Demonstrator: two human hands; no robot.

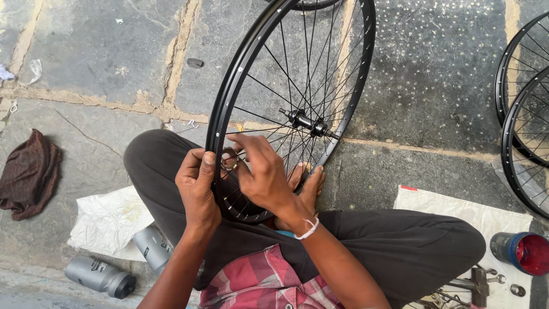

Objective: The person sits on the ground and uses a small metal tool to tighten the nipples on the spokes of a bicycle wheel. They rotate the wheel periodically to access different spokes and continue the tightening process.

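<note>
A black spoked bicycle wheel rim (pixel 229 97) stands upright between my crossed legs, its hub (pixel 306 121) in the middle. My left hand (pixel 196 186) grips the rim near its lower left. My right hand (pixel 260 171) reaches through the spokes beside it, fingers pinching a small round metal tool (pixel 229 161) against a spoke near the rim. Both hands almost touch. My bare foot (pixel 309 183) rests under the wheel.
Two more black wheels (pixel 523 114) lean at the right edge. A red-topped tin (pixel 523 252) and metal tools (pixel 477 283) lie on a white sack at lower right. Grey bottles (pixel 100 276) and a brown cloth (pixel 28 174) sit on the stone floor to the left.
</note>
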